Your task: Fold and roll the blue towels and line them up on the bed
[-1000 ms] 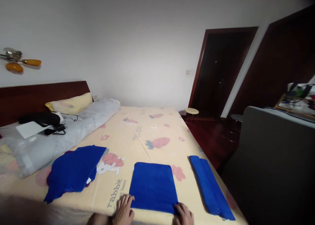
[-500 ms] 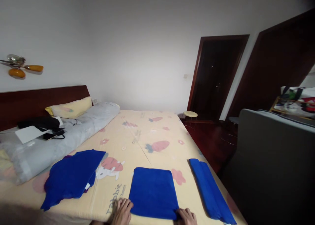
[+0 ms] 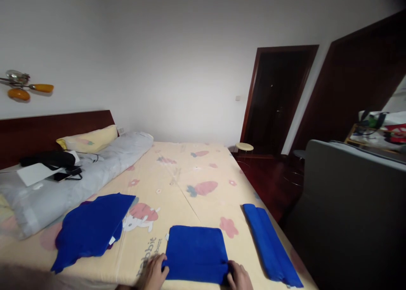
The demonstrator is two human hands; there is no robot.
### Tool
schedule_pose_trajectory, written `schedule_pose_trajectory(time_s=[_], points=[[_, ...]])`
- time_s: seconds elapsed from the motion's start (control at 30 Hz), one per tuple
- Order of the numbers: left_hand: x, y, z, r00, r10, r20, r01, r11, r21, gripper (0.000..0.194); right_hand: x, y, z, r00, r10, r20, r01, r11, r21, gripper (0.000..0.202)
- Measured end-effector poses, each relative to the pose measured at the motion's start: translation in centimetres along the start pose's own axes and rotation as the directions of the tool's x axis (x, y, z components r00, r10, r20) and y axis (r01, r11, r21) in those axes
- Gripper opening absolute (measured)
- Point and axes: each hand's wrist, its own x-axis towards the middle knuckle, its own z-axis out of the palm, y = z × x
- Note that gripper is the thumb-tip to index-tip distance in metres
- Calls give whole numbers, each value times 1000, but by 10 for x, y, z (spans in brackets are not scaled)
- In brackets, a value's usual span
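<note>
A folded blue cloth [image 3: 196,250] lies flat at the near edge of the bed, a small white tag at its upper left corner and a crease across its lower part. My left hand [image 3: 156,272] pinches its left edge, and my right hand [image 3: 238,274] grips the lower right edge. To the right lies a long, narrow folded blue cloth [image 3: 271,245]. On the left, a loose, uneven blue cloth [image 3: 91,228] with a white tag rests beside the grey bedding.
The bed [image 3: 177,197] has a patterned yellow sheet. Grey bedding [image 3: 104,176] along the left holds a black bag [image 3: 47,159] and a white laptop [image 3: 34,173]. A dark grey panel [image 3: 345,218] stands at the right; a round stool [image 3: 244,146] is beyond the bed.
The middle cloth's far edge has come nearer, and a crease now shows near its front. Both hands have shifted slightly up along its sides, fingers curled on the edges.
</note>
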Motion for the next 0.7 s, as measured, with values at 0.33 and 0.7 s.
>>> schedule_pose_trajectory(time_s=[0.33,0.7], points=[[-3,40,26,994,16,-108,0,989,147,49,2,-18,27,953,-223,-205,193,969,-154,26],[-4,70,78,966,101,237,-107,994,12,56,-3,-88,64,953,-297,66,302,948,-100,32]])
